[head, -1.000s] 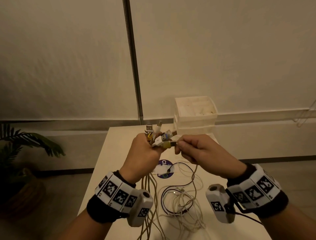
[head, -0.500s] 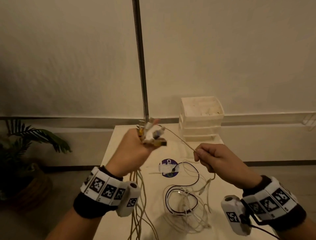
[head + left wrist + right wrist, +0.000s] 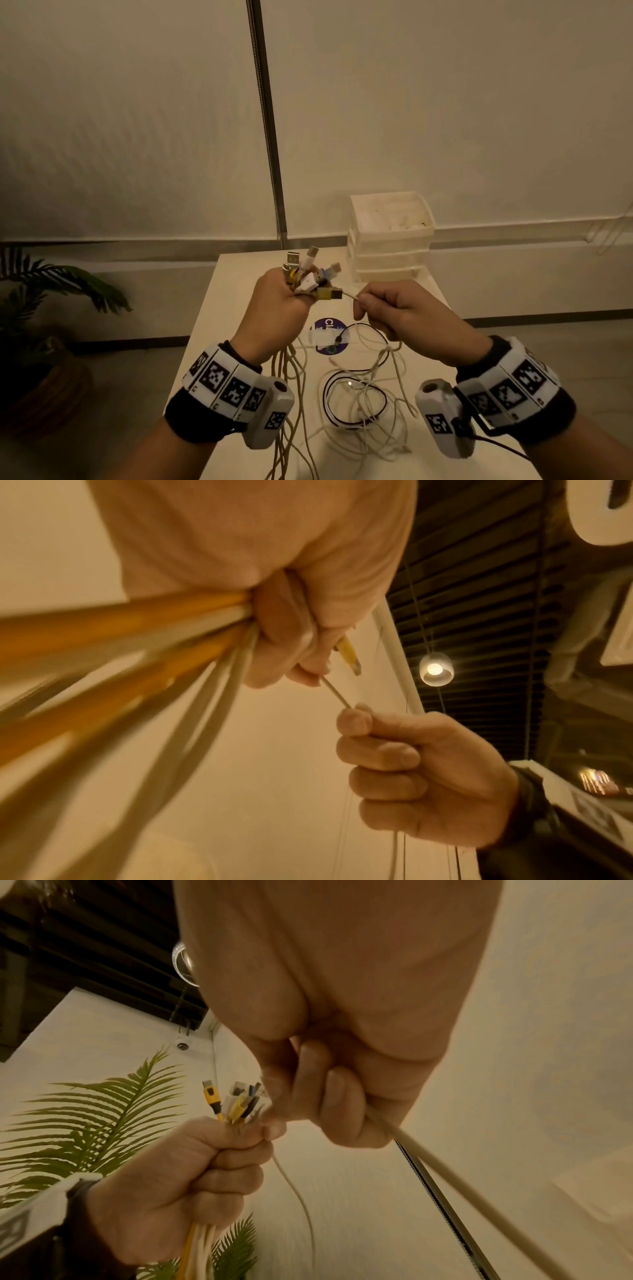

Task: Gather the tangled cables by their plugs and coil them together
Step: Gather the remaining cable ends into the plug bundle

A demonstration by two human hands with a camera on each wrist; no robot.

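Left hand [image 3: 274, 308] is gripping the bundled plugs [image 3: 310, 277] above the bench [image 3: 219, 325]; right hand [image 3: 404, 313], just beside, is pinching one pale cable [image 3: 337, 697].

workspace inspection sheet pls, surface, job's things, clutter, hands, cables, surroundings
surface: pale table, round purple sticker near its middle.
job's things: bundle of plugs fanned above the left fist, yellow and white ones among them; their cords hang below it off the near edge.
clutter: white stacked drawer unit at the far right corner.
hands: left hand grips the bundle; right hand pinches a thin pale cable running to the left fist.
cables: loose tangle of pale cords and one black-and-white loop on the table.
surroundings: plain wall, vertical pole, potted plant on the left.
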